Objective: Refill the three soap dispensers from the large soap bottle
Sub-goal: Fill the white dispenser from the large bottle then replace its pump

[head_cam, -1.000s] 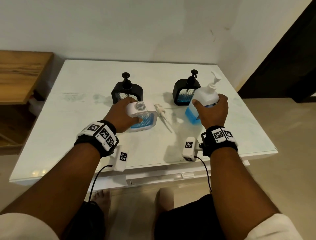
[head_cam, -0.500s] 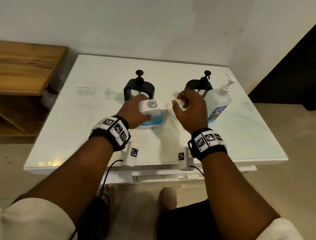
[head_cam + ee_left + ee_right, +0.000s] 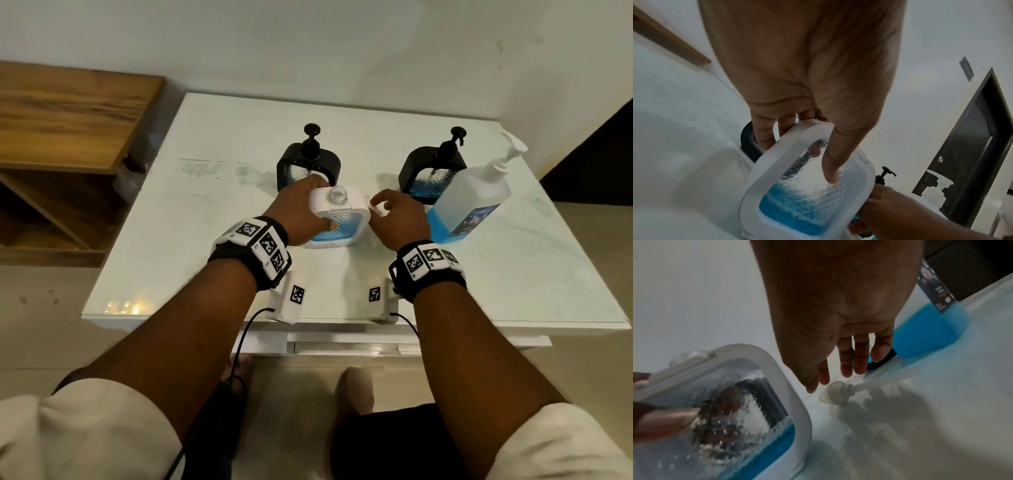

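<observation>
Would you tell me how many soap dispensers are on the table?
3: two black dispensers at the back, left and right, and a white dispenser in front, held by the left hand.

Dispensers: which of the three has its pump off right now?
The white dispenser gripped by the left hand; its neck is open. Both black dispensers behind keep their pumps.

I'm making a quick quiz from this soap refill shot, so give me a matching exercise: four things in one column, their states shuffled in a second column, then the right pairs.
Things:
1. white soap dispenser
2. large soap bottle
3. loose white pump
4. left black dispenser

States:
A. lying on the table, under the right hand
B. pump still fitted, behind the left hand
C. neck open, gripped by the left hand
D. standing at the right, blue soap low inside

Pairs: 1-C, 2-D, 3-A, 4-B
</observation>
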A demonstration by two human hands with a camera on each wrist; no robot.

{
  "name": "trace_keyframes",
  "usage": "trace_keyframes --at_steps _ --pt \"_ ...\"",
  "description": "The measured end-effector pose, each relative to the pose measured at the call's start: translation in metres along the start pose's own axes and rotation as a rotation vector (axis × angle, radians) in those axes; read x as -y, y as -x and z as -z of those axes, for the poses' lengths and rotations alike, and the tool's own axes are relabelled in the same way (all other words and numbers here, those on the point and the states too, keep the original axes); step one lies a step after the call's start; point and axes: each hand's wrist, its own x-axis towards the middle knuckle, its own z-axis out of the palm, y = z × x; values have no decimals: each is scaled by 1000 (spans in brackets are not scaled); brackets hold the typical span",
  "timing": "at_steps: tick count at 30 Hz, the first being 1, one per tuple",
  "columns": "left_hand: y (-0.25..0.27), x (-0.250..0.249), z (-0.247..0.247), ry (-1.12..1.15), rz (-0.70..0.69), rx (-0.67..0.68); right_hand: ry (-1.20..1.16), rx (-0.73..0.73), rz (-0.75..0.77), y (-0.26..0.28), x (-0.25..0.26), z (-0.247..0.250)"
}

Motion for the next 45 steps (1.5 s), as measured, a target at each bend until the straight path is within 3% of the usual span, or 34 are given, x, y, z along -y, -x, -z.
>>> trace_keyframes --at_steps 9,16,18,22,29,37,45 --pt "1 0 0 21 1 1 35 15 -81 -1 3 -12" --pt "1 1 1 14 3 -3 79 66 -73 -5 0 9" --pt "1 1 0 11 6 -6 -18 -37 -40 -9 6 23" --pt "1 0 0 22 9 -14 -479 -218 -26 -18 36 60" --pt "2 -1 1 10 15 -12 -962 -183 100 -7 86 63" --pt "2 -5 1 1 36 10 -1099 -245 187 -1 113 50" --pt "2 -4 1 -4 27 11 -1024 -292 298 2 115 53"
